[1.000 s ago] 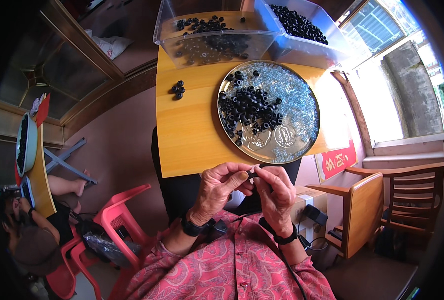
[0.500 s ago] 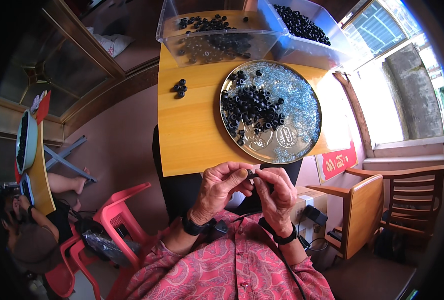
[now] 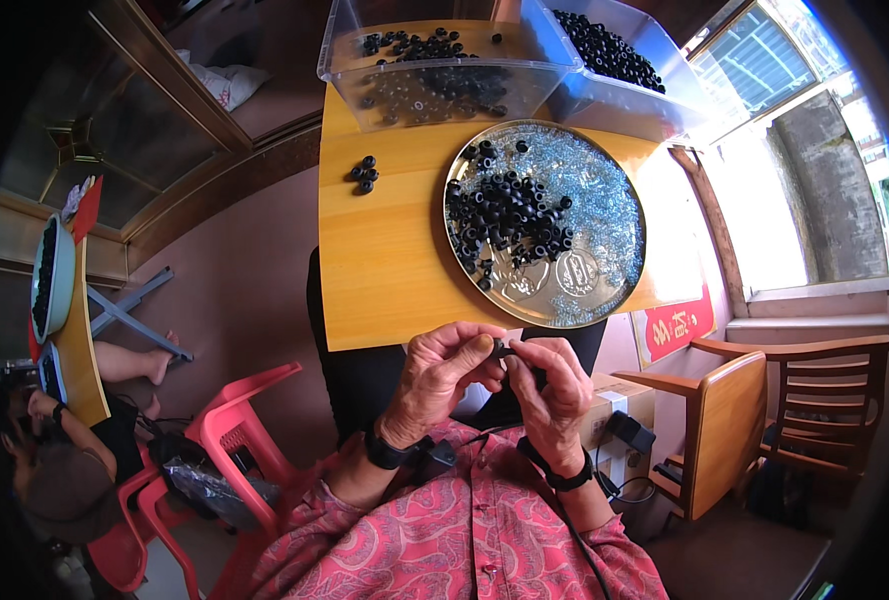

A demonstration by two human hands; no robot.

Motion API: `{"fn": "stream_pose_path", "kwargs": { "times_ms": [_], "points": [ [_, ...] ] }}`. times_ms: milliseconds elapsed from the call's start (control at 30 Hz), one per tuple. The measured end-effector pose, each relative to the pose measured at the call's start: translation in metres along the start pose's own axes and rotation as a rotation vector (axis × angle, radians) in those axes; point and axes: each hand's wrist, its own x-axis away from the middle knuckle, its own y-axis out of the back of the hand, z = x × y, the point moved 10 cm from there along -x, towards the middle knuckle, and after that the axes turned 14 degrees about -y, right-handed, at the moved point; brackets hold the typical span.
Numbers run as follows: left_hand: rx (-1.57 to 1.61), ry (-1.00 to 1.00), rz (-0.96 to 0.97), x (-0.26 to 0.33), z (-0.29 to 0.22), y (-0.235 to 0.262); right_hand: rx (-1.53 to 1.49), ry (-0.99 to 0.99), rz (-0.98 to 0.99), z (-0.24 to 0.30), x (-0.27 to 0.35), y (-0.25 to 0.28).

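Small black ring (image 3: 502,349) sits pinched between my two hands, just off the near edge of the yellow worktop (image 3: 385,260). My left hand (image 3: 443,372) curls its fingertips onto it from one side; my right hand (image 3: 550,385) nips it from the other. Farther out, a loose cluster of rings (image 3: 363,174) lies left of the round metal tray (image 3: 605,270), heaped with more black rings.

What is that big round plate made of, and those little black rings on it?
The round plate looks like shiny metal: silvery, mirror-like, with stamped circles. The black rings look like matte rubber or plastic, dull with no glint; which one is hard to tell.
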Motion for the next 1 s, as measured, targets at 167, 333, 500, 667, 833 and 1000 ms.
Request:
{"fn": "stream_pose_path", "kwargs": {
  "times_ms": [167, 333, 500, 667, 833, 1000],
  "points": [
    [0.075, 0.029, 0.006, 0.0, 0.003, 0.0, -0.182, -0.101, 0.035, -0.017, 0.001, 0.0],
    [0.096, 0.037, 0.018, 0.0, 0.004, -0.001, -0.246, -0.176, 0.049, -0.024, 0.002, -0.003],
    [0.083, 0.037, 0.008, 0.001, 0.003, -0.001, -0.228, -0.168, 0.044, -0.023, 0.002, -0.004],
    [0.083, 0.031, 0.01, 0.001, 0.003, -0.001, -0.19, -0.139, 0.032, -0.021, 0.002, -0.003],
    [0.064, 0.008, 0.002, 0.001, 0.001, 0.0, -0.089, -0.064, 0.02, -0.01, 0.001, -0.003],
    [0.007, -0.014, -0.003, 0.002, -0.004, -0.002, -0.063, -0.024, 0.011, -0.005, 0.001, -0.003]
  ]
}}
